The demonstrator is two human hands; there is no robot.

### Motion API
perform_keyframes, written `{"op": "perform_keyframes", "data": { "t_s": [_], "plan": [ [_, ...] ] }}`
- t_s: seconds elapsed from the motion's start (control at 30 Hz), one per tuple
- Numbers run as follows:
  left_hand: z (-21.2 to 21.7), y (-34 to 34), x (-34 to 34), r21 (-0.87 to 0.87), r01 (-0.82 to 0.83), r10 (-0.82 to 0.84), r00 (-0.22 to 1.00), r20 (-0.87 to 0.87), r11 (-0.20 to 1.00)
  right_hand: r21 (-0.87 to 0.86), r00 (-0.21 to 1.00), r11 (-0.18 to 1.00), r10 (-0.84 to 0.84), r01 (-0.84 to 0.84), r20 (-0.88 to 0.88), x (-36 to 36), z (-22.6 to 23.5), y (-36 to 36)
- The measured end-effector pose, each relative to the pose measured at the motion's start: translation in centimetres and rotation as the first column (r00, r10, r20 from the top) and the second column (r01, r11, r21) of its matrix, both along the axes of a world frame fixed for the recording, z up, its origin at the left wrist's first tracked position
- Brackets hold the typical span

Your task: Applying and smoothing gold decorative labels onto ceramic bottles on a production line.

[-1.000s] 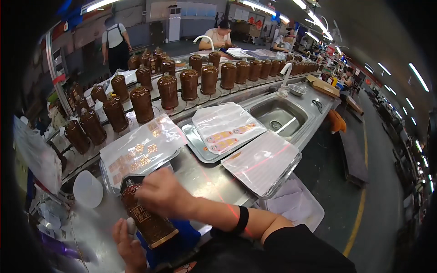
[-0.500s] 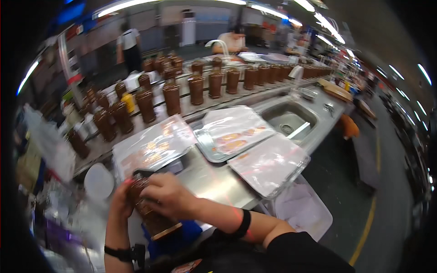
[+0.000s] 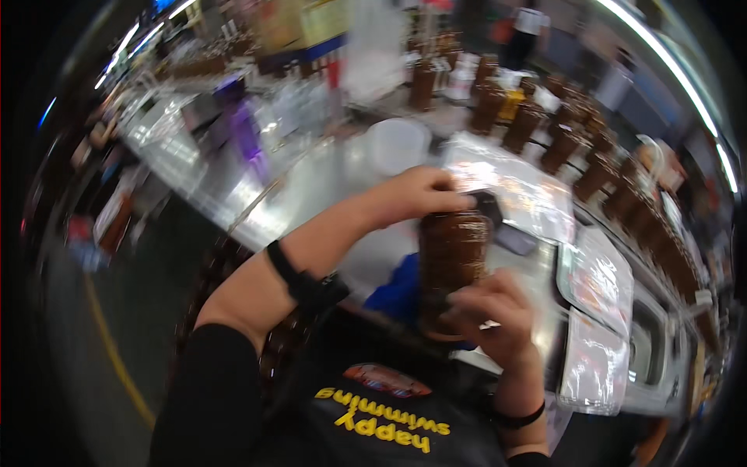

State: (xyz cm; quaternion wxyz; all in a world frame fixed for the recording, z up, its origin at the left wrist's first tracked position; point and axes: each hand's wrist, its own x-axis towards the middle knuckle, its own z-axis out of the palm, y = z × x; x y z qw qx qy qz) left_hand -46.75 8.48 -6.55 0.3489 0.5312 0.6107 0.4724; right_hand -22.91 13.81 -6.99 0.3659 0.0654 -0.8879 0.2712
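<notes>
Both hands clamp one tall brown ribbed plastic jar (image 3: 451,257), upright at chest: left hand (image 3: 416,194) closed over its dark lid (image 3: 486,206), right hand (image 3: 490,315) gripping the base. Lid seated; tightness unclear. Behind the grip, film-covered trays (image 3: 513,187) and rows of brown jars (image 3: 568,136).

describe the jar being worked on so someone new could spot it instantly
Start at the long steel counter crossing the frame, with rows of brown jars standing along its far side. Nearer, above a blue patch, one tall brown jar is lifted off the counter. It alone is in hand: the left hand grips its top and the right hand holds its base.
</notes>
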Motion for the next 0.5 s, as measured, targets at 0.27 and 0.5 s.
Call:
{"op": "perform_keyframes", "data": {
  "t_s": [0.27, 0.5],
  "plan": [
    [0.1, -11.9, 1.6, 0.610, -0.325, 0.588, 0.752, -0.297, 0.723, -0.315, 0.974, 0.949, -0.085, 0.015, -0.210, -0.9, -0.4, -2.0],
    [2.7, -32.0, -6.8, 0.669, -0.501, 0.748, 0.651, -0.127, 0.549, -0.325, 0.979, 0.924, 0.204, -0.200, -0.023, -10.4, 0.0, -8.3]
  ]
}}
